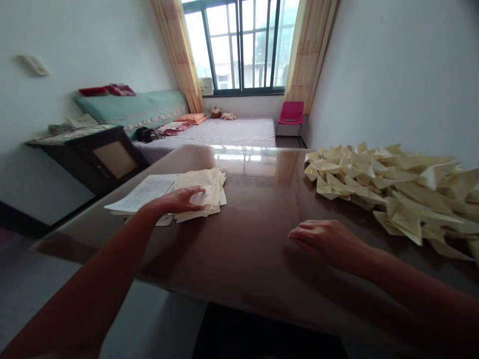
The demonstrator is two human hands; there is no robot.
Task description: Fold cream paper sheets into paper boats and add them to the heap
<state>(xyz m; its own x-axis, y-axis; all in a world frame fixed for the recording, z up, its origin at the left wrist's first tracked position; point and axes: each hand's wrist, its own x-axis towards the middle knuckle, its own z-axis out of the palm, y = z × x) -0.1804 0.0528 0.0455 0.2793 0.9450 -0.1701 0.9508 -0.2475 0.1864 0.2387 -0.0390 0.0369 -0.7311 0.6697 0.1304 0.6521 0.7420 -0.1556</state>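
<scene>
On the left of the brown table [254,259], my left hand [178,200] lies on a loose stack of cream paper sheets [209,183]. Its fingers and thumb are spread, and it does not grip the stack. White printed sheets [145,190] lie beside and partly under the cream ones. My right hand [325,240] rests near the middle right of the tabletop, its fingers curled in, with nothing visible in them. To the right of that hand is a large heap of folded cream paper pieces [374,174] with pointed corners.
Beyond the table are a bed [239,130] with a mauve cover and a pink chair [292,113] under the window [243,45]. A dark cabinet [101,154] stands at the left. The table's front edge runs below my hands; a wall [392,75] rises at the right.
</scene>
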